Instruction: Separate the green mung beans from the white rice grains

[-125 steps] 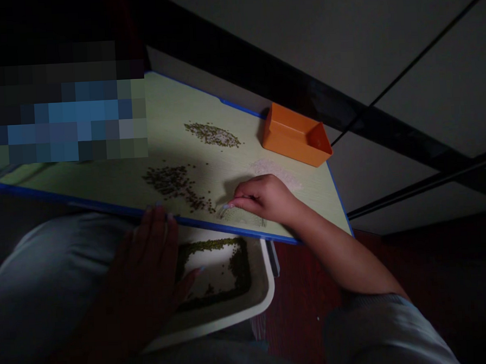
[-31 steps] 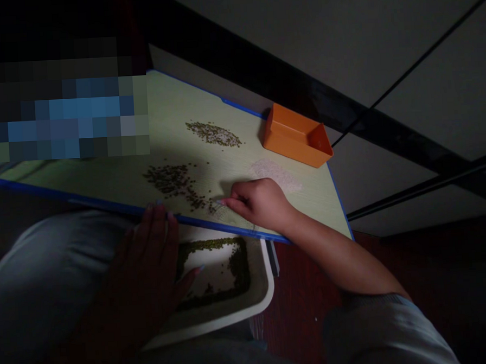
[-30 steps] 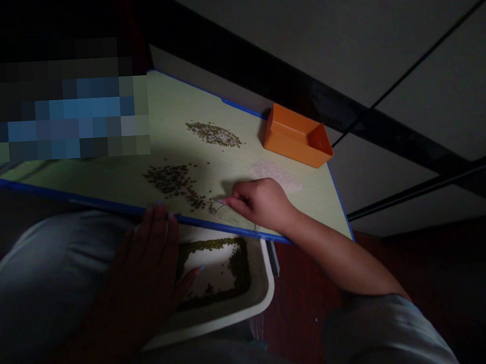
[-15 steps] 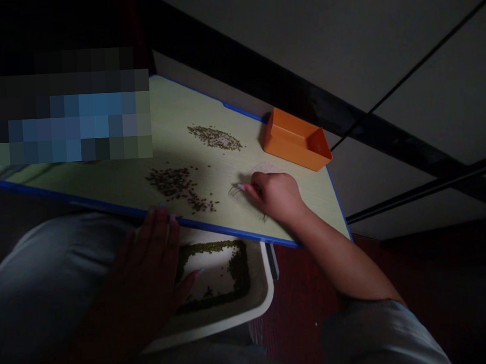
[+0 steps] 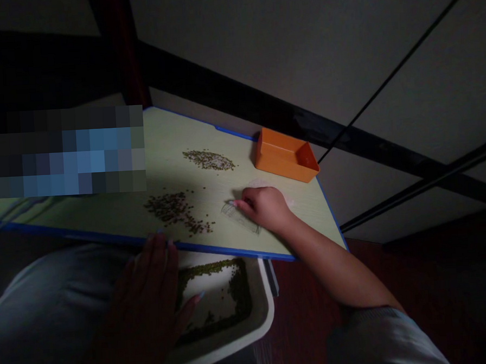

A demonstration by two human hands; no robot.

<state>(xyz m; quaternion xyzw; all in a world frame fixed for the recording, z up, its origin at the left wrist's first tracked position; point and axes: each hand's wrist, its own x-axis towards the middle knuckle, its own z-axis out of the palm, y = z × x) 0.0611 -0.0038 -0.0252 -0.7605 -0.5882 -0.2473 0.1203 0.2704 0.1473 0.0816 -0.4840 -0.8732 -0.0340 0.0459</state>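
My right hand (image 5: 269, 206) rests on the pale yellow tabletop (image 5: 309, 211) with its fingers curled and the thumb pressed in. Whatever it may hold is hidden. Faint dark sketched lines mark the surface beside it. To its left lies a loose scatter of dark brown bits (image 5: 169, 206), like seeds or beans. Behind that is a smaller heap of greenish grains (image 5: 209, 160). My left hand (image 5: 146, 290) is open, fingers stretched to the table's blue edge and thumb apart, above a white basin (image 5: 268, 305) with small green grains along its inner sides.
An orange open-topped box (image 5: 287, 167) stands at the table's far right corner, close to a panelled wall or cabinet (image 5: 318, 64). Pale strands or cords (image 5: 16, 211) lie at the left end, beside a pixelated patch. Dark red floor (image 5: 298, 309) shows below.
The view has tilted up, so the table, box and basin appear lower and slightly left. Both hands keep nearly the same pose and place.
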